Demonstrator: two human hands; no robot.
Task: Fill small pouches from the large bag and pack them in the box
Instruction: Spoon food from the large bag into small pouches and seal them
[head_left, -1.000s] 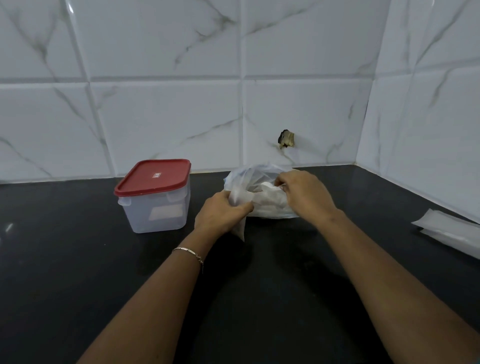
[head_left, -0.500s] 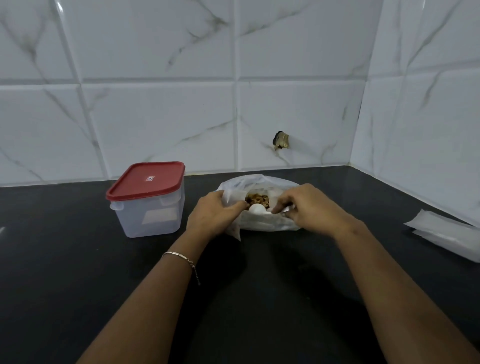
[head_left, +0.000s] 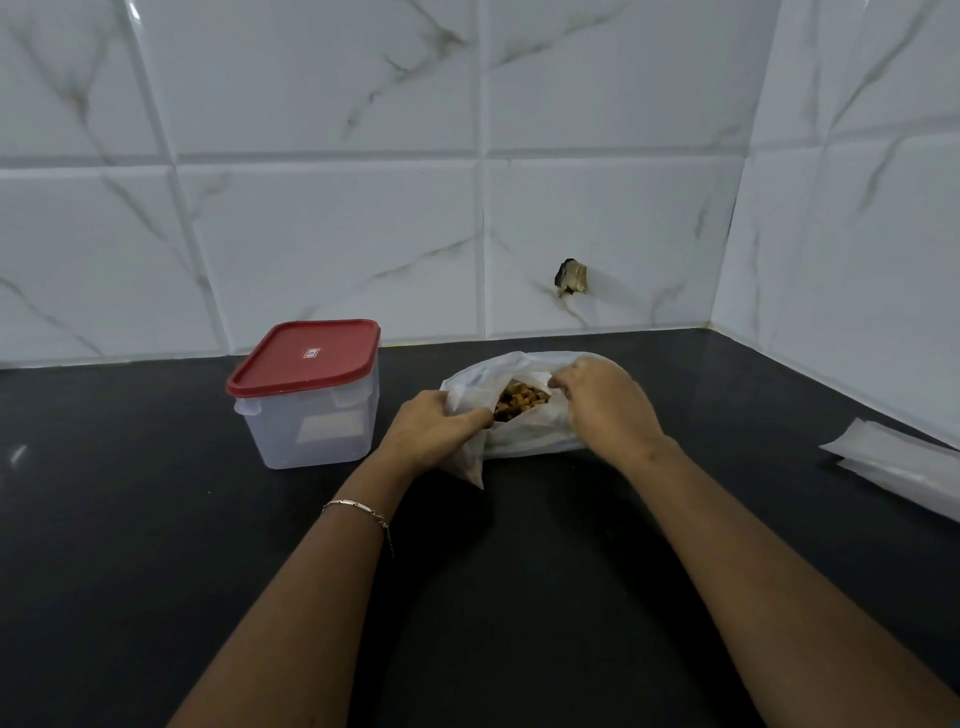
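Head view, looking down at a black counter (head_left: 156, 571) set in a corner of white marble-patterned tiled wall (head_left: 337, 234). Large clear plastic bag (head_left: 524, 441) lies near the middle of the counter, mouth pulled open toward the camera; brown, chunky contents (head_left: 522, 400) show inside (exact food cannot be told). Left hand (head_left: 434, 434) pinches the bag's left edge, fingers closed on the plastic, a flap of it hanging below the palm. Right hand (head_left: 605, 405) grips the right side of the mouth, fingers curled over the rim. Thin bracelet (head_left: 358, 512) on the left wrist. Translucent plastic box (head_left: 311, 423) with a red lid (head_left: 306, 356) shut on top stands just left of the bag, apart from it. Stack of flat, empty pouches (head_left: 898, 462) rests at the counter's right edge, well apart from both hands. Dark chipped hole (head_left: 571, 278) in a wall tile behind the bag.
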